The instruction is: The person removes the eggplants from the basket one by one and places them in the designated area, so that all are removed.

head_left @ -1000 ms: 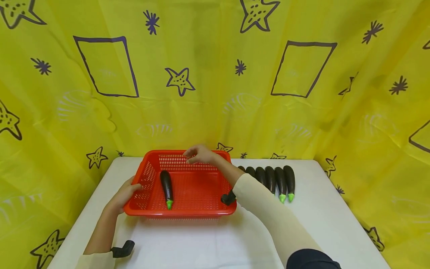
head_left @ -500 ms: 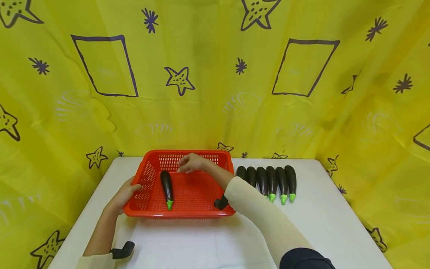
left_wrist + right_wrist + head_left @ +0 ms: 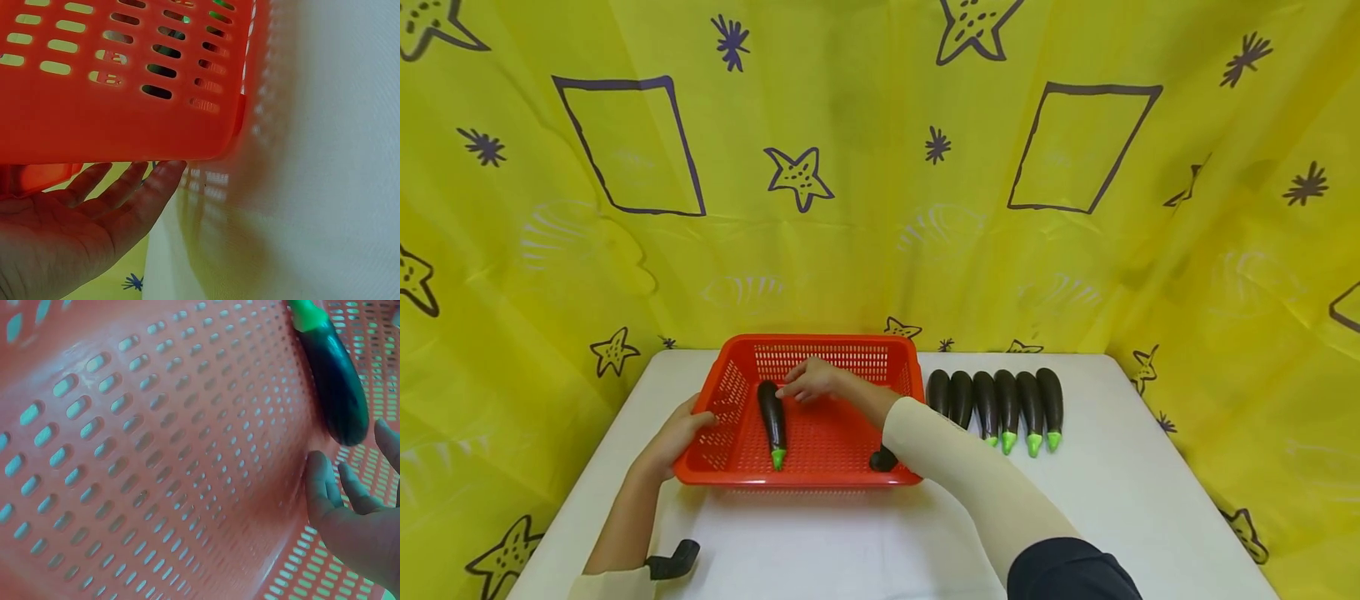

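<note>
A red perforated plastic basket (image 3: 805, 477) stands on the table with a single dark eggplant (image 3: 771, 421) lying in its left part, green stem end toward the front. My left hand (image 3: 679, 435) grips the basket's left side, thumb over the rim; the left wrist view shows its fingers (image 3: 159, 187) against the basket's outer side. Inside the basket, my right hand (image 3: 811, 381) reaches toward the eggplant's rounded far end. In the right wrist view, that hand's parted, loosely bent fingers (image 3: 317, 475) are just short of the eggplant (image 3: 337, 384), holding nothing.
Several more eggplants (image 3: 1007, 408) lie side by side in a row right of the basket, stems toward the front. The white table (image 3: 1135, 500) is enclosed by a yellow curtain (image 3: 850, 267) with starfish drawings. My right forearm (image 3: 970, 467) crosses over the basket's right rim.
My right hand has moved left and lower into the basket, from near the back rim to beside the eggplant's far end. The left hand keeps its hold on the basket.
</note>
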The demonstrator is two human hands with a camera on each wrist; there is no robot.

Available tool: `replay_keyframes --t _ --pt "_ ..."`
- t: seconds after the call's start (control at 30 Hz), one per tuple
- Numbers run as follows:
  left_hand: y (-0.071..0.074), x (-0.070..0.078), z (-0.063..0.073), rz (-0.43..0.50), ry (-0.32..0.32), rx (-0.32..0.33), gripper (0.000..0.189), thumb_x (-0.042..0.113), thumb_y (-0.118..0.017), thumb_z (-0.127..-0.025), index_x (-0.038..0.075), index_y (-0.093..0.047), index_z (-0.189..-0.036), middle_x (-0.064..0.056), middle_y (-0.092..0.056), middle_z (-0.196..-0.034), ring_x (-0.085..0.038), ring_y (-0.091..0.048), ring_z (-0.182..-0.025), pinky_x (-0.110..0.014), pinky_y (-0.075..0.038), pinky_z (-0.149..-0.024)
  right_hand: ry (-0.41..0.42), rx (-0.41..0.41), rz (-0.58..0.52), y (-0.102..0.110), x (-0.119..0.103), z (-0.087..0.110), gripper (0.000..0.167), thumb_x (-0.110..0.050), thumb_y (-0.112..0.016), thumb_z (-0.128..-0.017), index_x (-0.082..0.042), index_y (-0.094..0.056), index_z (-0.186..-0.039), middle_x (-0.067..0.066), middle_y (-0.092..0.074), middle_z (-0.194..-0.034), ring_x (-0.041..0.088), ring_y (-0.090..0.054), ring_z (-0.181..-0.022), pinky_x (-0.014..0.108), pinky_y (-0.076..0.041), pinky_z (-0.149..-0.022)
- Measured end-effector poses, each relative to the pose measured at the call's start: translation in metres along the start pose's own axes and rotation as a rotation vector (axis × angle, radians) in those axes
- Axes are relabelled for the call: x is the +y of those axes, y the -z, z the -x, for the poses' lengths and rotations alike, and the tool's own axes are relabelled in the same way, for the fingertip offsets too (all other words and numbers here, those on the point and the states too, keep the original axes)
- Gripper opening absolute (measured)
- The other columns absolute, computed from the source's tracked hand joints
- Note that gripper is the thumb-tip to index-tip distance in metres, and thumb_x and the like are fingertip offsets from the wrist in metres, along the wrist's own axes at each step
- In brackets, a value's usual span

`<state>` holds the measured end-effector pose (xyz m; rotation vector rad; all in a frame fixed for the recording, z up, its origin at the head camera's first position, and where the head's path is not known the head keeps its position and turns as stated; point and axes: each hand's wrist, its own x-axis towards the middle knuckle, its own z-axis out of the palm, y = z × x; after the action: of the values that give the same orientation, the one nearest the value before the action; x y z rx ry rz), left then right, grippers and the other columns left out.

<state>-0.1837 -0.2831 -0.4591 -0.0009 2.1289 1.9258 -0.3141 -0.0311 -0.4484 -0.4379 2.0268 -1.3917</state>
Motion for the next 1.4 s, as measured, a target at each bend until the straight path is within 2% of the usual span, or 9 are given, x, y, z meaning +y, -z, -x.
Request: replay_keyframes --t 0.23,0.47,0.6,0.83,1.0,1.23,1.33,1.4 --pt "0.000 -0.001 0.000 -0.007 0.005 0.009 0.060 0.003 -0.038 -0.104 -0.009 -0.016 -0.158 -0.035 -0.042 -0.142 -0.027 -0.063 -0.103 -0.045 -0.063 -0.084 -0.010 0.073 0.017 -0.015 -0.002 -0.001 0.042 -0.015 -0.082 -0.092 0.011 -0.068 -0.123 0.021 -0.071 -0.116 0.040 -0.070 -0.111 0.043 -0.060 -0.091" --pt "0.000 0.000 -0.001 -0.009 -0.006 0.009 0.060 0.003 -0.038 -0.103 -0.009 -0.016 -0.158 -0.035 -0.041 -0.143 -0.028 -0.064 -0.104 -0.045 -0.063 -0.084 -0.008 0.127 0.054 -0.025 -0.003 -0.002 0.033 -0.011 -0.083 -0.090 0.010 -0.072 -0.113 0.017 -0.073 -0.106 0.039 -0.070 -0.110 0.044 -0.060 -0.092" --pt "-0.001 0.001 0.000 -0.009 -0.012 0.007 0.060 0.002 -0.038 -0.103 -0.010 -0.017 -0.157 -0.035 -0.042 -0.142 -0.028 -0.064 -0.104 -0.045 -0.063 -0.084 -0.012 0.132 0.053 -0.026 -0.002 -0.004 0.032 -0.008 -0.083 -0.089 0.011 -0.072 -0.112 0.016 -0.072 -0.105 0.037 -0.069 -0.108 0.044 -0.060 -0.092" --pt "0.000 -0.001 0.000 -0.006 -0.010 0.006 0.060 0.002 -0.038 -0.103 -0.010 -0.017 -0.158 -0.035 -0.042 -0.142 -0.027 -0.064 -0.104 -0.045 -0.063 -0.085 -0.037 0.101 -0.004 -0.022 0.000 -0.005 0.018 -0.003 -0.084 -0.085 0.007 -0.075 -0.098 0.009 -0.072 -0.097 0.025 -0.066 -0.094 0.038 -0.061 -0.088" --pt "-0.001 0.000 0.001 -0.010 -0.012 0.012 0.059 0.002 -0.039 -0.102 -0.010 -0.018 -0.157 -0.036 -0.042 -0.142 -0.027 -0.063 -0.104 -0.045 -0.062 -0.085 -0.035 0.090 0.026 -0.024 0.001 -0.006 0.029 -0.010 -0.085 -0.086 0.007 -0.076 -0.108 0.008 -0.072 -0.105 0.025 -0.068 -0.099 0.038 -0.061 -0.088" --pt "0.000 0.000 -0.001 -0.002 -0.014 0.008 0.060 0.002 -0.040 -0.102 -0.009 -0.019 -0.157 -0.034 -0.043 -0.141 -0.028 -0.061 -0.104 -0.043 -0.062 -0.085 -0.029 0.083 0.104 -0.028 -0.002 -0.004 0.027 -0.011 -0.086 -0.087 0.006 -0.079 -0.107 0.010 -0.072 -0.121 0.026 -0.067 -0.113 0.038 -0.060 -0.092" --pt "0.000 -0.001 -0.001 -0.003 -0.013 0.009 0.060 0.002 -0.040 -0.102 -0.009 -0.019 -0.157 -0.034 -0.043 -0.141 -0.028 -0.061 -0.104 -0.043 -0.062 -0.085 -0.025 0.058 0.080 -0.027 -0.002 -0.005 0.035 -0.008 -0.083 -0.087 0.005 -0.075 -0.119 0.004 -0.070 -0.107 0.019 -0.065 -0.099 0.035 -0.059 -0.087" --pt "0.001 -0.001 -0.001 -0.002 -0.009 0.010 0.060 0.002 -0.040 -0.102 -0.009 -0.018 -0.157 -0.034 -0.042 -0.142 -0.028 -0.062 -0.104 -0.044 -0.062 -0.085 -0.014 0.019 0.050 -0.025 -0.001 -0.006 0.045 -0.003 -0.080 -0.089 0.001 -0.070 -0.132 0.000 -0.061 -0.091 0.013 -0.056 -0.079 0.031 -0.054 -0.075"
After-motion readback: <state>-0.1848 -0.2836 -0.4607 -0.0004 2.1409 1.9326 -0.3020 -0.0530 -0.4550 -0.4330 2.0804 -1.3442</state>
